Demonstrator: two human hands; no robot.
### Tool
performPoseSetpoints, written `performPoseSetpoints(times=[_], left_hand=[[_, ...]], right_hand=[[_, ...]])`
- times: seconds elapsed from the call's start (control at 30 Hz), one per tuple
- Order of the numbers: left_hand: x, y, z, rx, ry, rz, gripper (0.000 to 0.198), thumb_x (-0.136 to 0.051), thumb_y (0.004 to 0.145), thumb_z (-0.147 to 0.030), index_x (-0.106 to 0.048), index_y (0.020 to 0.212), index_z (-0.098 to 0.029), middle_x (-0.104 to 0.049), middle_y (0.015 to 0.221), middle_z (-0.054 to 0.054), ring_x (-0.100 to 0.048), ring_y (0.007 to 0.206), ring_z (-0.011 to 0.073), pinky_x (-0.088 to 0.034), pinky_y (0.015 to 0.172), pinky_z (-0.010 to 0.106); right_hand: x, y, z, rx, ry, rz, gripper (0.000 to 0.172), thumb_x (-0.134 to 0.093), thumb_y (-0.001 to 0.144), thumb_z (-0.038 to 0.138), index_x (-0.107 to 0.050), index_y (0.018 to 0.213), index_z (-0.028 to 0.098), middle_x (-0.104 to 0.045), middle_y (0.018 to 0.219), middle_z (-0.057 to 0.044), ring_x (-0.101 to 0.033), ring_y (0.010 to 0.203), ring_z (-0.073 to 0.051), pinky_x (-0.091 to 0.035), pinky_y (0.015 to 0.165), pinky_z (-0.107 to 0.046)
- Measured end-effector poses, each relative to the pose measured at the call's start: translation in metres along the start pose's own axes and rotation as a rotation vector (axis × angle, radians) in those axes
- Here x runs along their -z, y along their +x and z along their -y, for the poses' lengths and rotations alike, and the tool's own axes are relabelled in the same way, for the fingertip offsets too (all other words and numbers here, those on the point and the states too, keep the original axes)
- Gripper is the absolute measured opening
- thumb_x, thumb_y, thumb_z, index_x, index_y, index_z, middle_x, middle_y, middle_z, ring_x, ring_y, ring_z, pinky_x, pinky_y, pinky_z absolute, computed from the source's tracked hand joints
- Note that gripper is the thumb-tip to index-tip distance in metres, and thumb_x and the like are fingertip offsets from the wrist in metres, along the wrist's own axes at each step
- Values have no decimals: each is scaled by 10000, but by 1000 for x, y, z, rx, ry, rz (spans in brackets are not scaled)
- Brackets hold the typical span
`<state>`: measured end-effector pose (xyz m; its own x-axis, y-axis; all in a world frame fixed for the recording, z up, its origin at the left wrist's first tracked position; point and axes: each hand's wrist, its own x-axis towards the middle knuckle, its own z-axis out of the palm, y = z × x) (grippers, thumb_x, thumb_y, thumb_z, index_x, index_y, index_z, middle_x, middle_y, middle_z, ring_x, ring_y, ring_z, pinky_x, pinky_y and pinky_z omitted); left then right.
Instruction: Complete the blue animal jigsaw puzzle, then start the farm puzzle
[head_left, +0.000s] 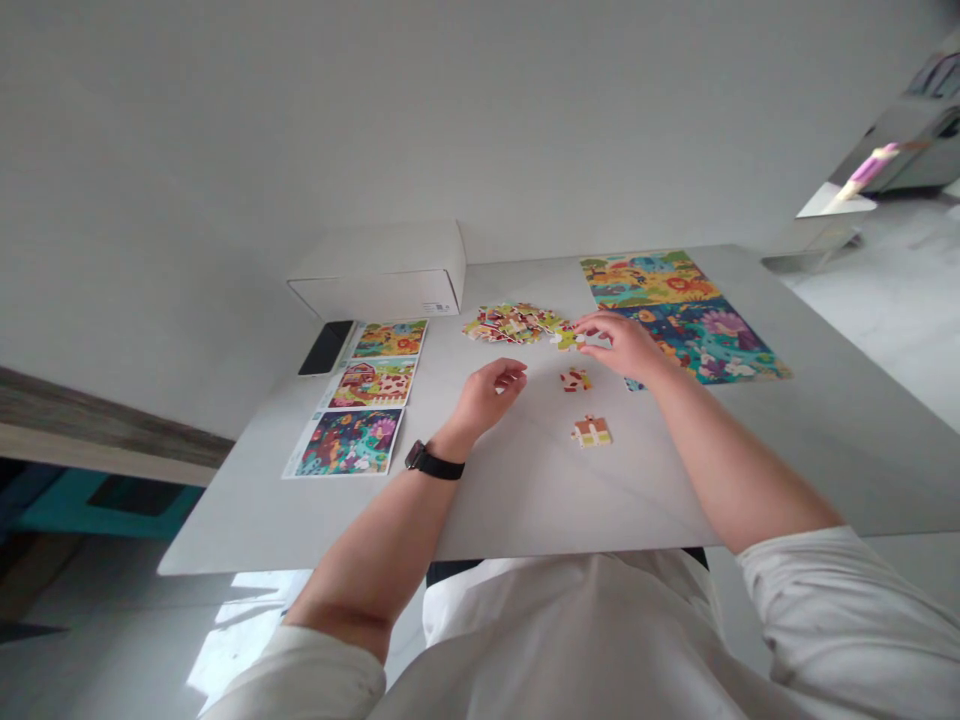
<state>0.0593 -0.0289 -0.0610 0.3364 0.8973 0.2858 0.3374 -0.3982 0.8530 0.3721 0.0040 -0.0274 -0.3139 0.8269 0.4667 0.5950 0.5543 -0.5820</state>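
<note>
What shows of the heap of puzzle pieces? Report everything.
The heap of puzzle pieces is a loose, overlapping mound of flat, knobbed pieces, cardboard-like, in red, green, yellow and white. It rests on the pale tabletop, right of the white box. The right hand is at a green piece by the heap's right edge; contact is unclear.

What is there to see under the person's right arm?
The right arm passes over the dark-blue picture, which shows on both sides, and the grey tabletop. Whatever lies directly beneath the arm is covered.
</note>
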Motion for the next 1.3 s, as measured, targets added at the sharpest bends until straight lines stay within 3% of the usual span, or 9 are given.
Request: performPoseSetpoints(times=[0.17, 0.4, 0.53, 0.73, 1.13, 1.3], left_hand=[[-10, -7, -7, -296, 337, 262, 335, -668, 1020, -322, -737, 1335, -231, -741, 1384, 124, -699, 1286, 268, -554, 1169, 471], [-25, 6, -29, -477, 597, 446, 409, -625, 1070, -315, -679, 1468, -235, -647, 1546, 136, -618, 1415, 310, -466, 1258, 544], [-33, 17, -33, -473, 659, 432, 394, -572, 1096, -318, -688, 1462, -233, -655, 1524, 128, -633, 1373, 311, -499, 1211, 517], [-46, 16, -13, -415, 670, 416, 416, -573, 1091, -362, -704, 1478, -280, -664, 1504, 117, -608, 1391, 313, -472, 1228, 534], [-44, 10, -15, -392, 657, 453, 468, -562, 1088, -394, -680, 1524, -275, -617, 1577, 125, -532, 1483, 327, -401, 1286, 545], [-43, 9, -17, -388, 653, 460, 483, -567, 1087, -399, -665, 1541, -269, -600, 1592, 130, -510, 1505, 328, -394, 1298, 544]], right_hand=[[1, -6, -25, -32, -2, 67, 158, -805, 873, 234, -830, 1028, 257, -821, 1221, -79, -771, 1100, -261, -600, 1019, -426], [-13, -8, -35, -12, -13, 104, 163, -805, 861, 152, -845, 985, 250, -831, 1255, -85, -778, 1179, -263, -570, 1100, -420], [-16, -9, -39, 1, -11, 104, 170, -809, 862, 129, -846, 983, 242, -832, 1258, -96, -783, 1181, -263, -571, 1100, -420], [-18, -9, -42, 21, -25, 146, 183, -816, 854, 109, -854, 981, 236, -844, 1208, -97, -786, 1175, -265, -576, 1095, -420], [-22, -9, -48, 50, -40, 195, 160, -810, 823, 129, -865, 904, 255, -867, 1110, -66, -809, 1065, -259, -612, 1008, -386], [-21, -9, -48, 42, -75, 207, 186, -796, 807, 113, -871, 888, 262, -866, 1126, -60, -804, 1094, -266, -601, 1044, -394]])
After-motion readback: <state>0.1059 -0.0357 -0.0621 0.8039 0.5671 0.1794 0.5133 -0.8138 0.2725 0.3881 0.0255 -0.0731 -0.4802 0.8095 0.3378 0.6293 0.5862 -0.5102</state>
